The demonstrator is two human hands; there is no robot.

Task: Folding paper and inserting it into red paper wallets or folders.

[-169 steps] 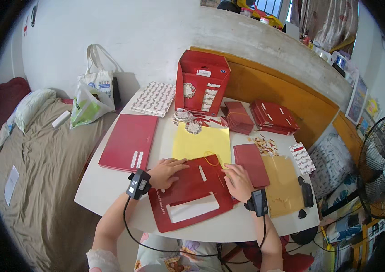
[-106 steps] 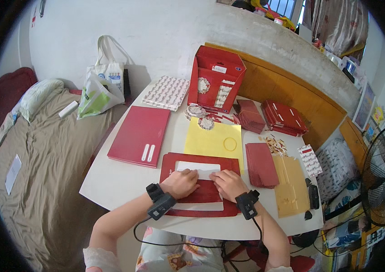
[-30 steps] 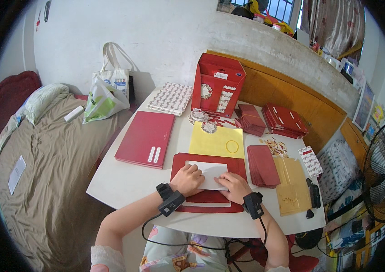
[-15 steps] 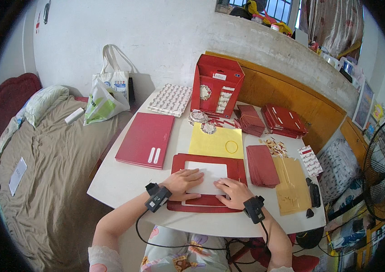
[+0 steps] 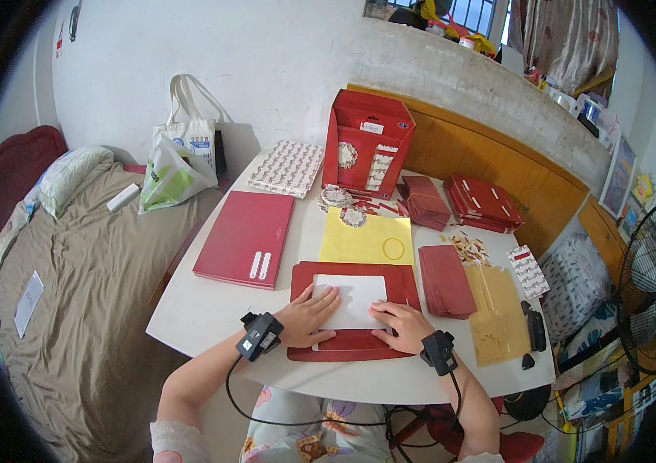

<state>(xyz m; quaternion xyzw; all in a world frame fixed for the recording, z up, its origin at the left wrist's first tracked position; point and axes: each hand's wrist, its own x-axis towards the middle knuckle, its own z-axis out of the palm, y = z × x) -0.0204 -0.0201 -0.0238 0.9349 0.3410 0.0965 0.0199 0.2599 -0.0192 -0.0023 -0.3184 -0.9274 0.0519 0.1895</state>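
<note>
We press both palms flat, fingers spread, on the red card folder [image 5: 353, 310] lying at the near edge of the white table [image 5: 189, 316]: left hand [image 5: 307, 316] on its left flap, right hand [image 5: 401, 324] beside the white panel [image 5: 349, 301]. It looks light, thin and creasable, best held by its edges. Half a second ago our hands sat slightly lower.

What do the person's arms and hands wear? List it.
Left hand: bare, with a black boxy device strapped at the wrist. Right hand: bare, with a matching black device. A black cable loops between them under the forearms. Forearms are bare; a pale sleeve edge shows on the left arm.
</note>
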